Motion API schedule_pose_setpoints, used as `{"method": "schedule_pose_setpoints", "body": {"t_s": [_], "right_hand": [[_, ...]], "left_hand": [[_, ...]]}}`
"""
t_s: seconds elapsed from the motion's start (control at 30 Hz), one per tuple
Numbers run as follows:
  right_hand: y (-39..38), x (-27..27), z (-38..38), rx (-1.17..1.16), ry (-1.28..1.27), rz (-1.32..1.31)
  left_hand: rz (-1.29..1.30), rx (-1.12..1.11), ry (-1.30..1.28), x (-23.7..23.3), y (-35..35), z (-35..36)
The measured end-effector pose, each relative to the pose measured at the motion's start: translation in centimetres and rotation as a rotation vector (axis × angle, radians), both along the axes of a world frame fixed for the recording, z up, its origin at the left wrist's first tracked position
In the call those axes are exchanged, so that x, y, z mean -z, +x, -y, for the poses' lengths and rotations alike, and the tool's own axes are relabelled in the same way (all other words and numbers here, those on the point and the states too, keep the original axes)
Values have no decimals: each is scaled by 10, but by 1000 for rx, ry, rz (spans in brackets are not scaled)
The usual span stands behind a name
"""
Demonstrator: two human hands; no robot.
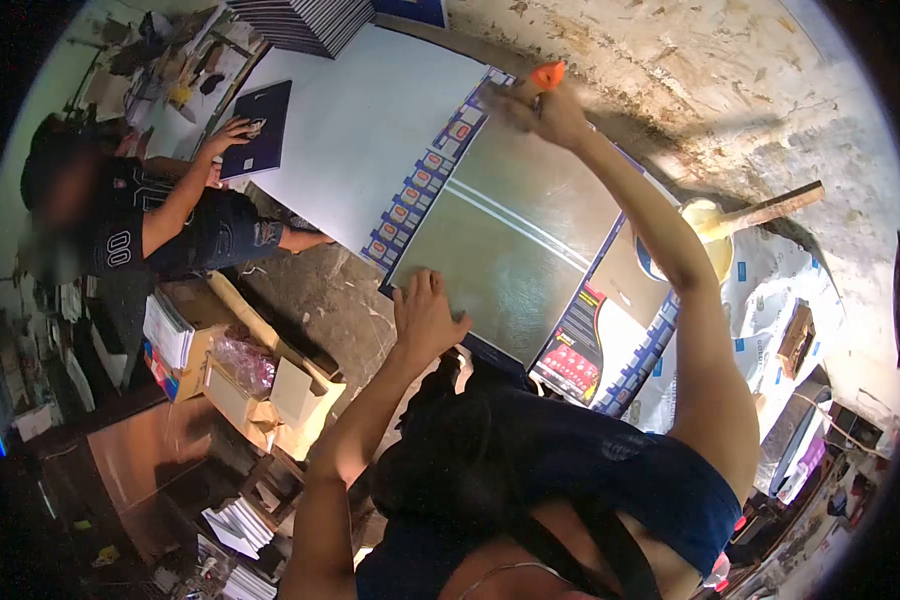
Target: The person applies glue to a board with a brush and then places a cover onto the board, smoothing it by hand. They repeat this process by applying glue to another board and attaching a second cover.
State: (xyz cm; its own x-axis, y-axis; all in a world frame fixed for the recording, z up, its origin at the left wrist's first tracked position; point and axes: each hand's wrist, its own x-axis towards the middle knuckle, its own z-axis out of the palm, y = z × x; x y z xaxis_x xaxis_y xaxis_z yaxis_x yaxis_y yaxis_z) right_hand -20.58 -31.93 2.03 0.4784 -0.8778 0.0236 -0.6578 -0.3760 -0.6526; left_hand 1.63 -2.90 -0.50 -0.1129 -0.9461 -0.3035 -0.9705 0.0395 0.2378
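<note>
Board, wet-looking, two hands working

Board: lying before the person, showing a sheen; two pale strips crossing it, a blue patterned strip running along one edge.
Left hand: resting spread on its near corner.
Right hand: gripping an orange tool at the far edge, blurring.
Step, apparently: spreading something wet. Next stroke, by judgement: needing a steady left hand.
Tub: standing beside, holding a stick.
</note>
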Motion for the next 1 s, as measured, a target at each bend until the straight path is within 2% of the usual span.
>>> {"method": "schedule_pose_setpoints", "body": {"t_s": [0.1, 0.13, 0.23, 0.3, 0.4, 0.5, 0.53, 0.57, 0.63, 0.67, 0.77, 0.8, 0.9, 0.93, 1.0], "right_hand": [[7, 22, -28, -510, -40, 154], [11, 28, -23, -527, -107, 205], [0, 20, 52, -82, -14, -251], [-15, 22, 93, 49, -347, -423], [-25, 33, 94, 142, -443, -307], [-45, 16, 43, -79, -233, 143], [-57, 22, 59, 79, -232, -444], [-76, 37, 56, 156, -286, -388], [-102, 25, 45, 292, -432, -268], [-111, 25, 30, 259, -318, 70], [-161, 44, 2, 128, -174, -225], [-168, 26, -22, 287, -242, -254], [-200, 37, -40, 339, -567, -148], [-202, 31, -64, 379, -363, 147], [-232, 54, -73, 529, -276, -243]], "left_hand": [[33, 25, -57, 8, 0, -3], [28, 26, -39, 7, -1, -1], [30, 18, 22, 1, -2, 1], [32, -7, 63, -4, -5, 3], [37, 5, 40, -2, -5, 2], [62, 16, 20, -3, -7, 0], [55, 25, 35, -1, -5, -4], [47, 36, 43, 0, -4, -3], [48, 41, 18, 0, -5, 7], [57, 39, 10, -1, -5, 6], [57, 52, 21, -1, -6, -1], [50, 59, 19, -1, -5, 0], [7, 94, -53, 5, -1, 1], [40, 94, -21, 2, -2, 1], [106, 106, 51, -5, -7, 0]]}}
